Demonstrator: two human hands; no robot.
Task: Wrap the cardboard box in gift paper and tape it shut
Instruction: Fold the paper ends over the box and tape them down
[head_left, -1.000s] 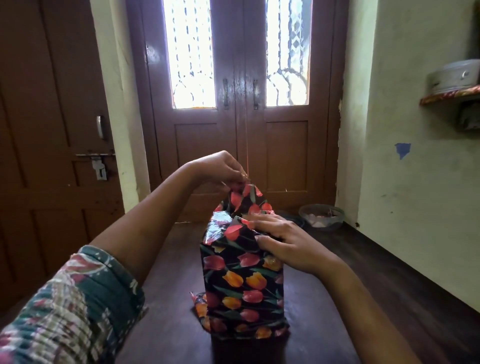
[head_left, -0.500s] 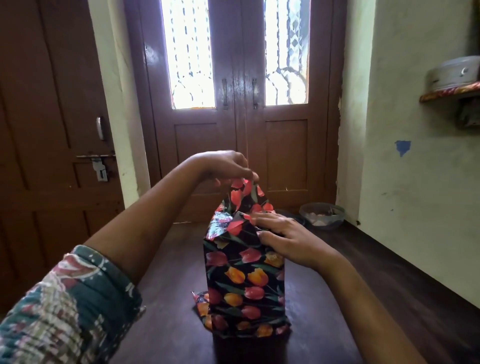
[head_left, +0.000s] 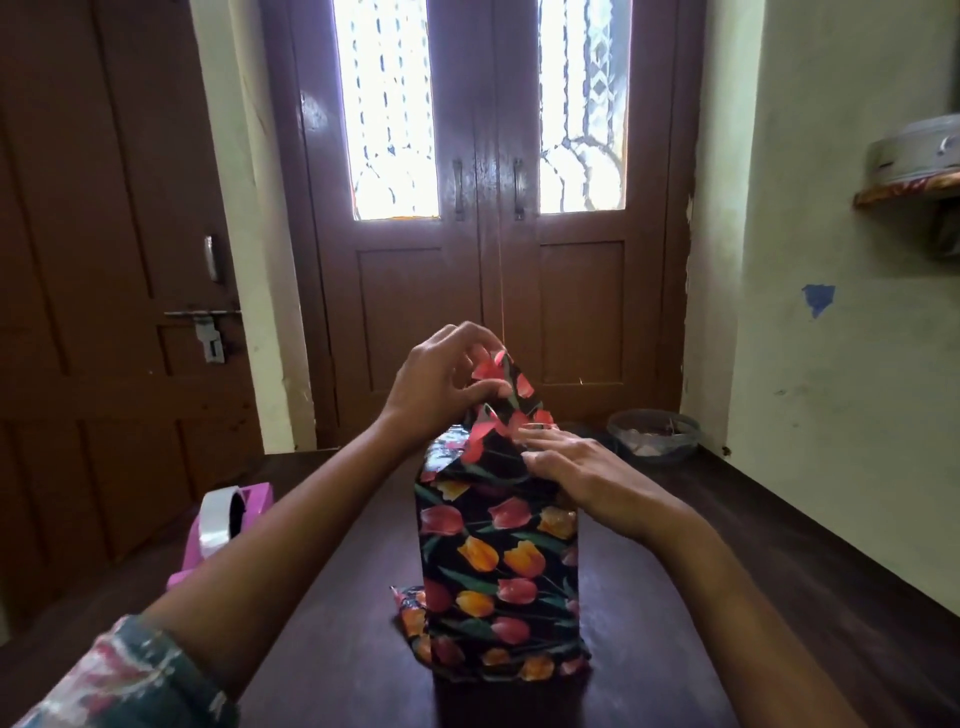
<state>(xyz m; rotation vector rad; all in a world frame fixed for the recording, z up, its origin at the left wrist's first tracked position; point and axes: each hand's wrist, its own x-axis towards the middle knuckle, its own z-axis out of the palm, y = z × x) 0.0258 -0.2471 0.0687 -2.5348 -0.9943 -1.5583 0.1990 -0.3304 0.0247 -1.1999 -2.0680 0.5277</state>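
Head view: the fingers (head_left: 488, 388) of our left hand (head_left: 441, 384) pinch the gift paper's top flap (head_left: 501, 371) upright. Our right hand (head_left: 587, 473), gripping a second ago, now presses flat-fingered on the fold. The box (head_left: 498, 551) stands on the table (head_left: 675, 649), its top apparently untaped.

We face a brown double door (head_left: 483, 291) whose two patterned glass panes (head_left: 387, 104) let in bright daylight. To our left stands a second dark door (head_left: 104, 234) with a metal latch (head_left: 205, 325). On our right, a pale wall (head_left: 857, 415) bears a blue mark (head_left: 818, 299) and a shelf (head_left: 906, 193) holding a metal tin (head_left: 917, 150). A bowl (head_left: 652, 436) sits at the far end of the dark table (head_left: 753, 571).
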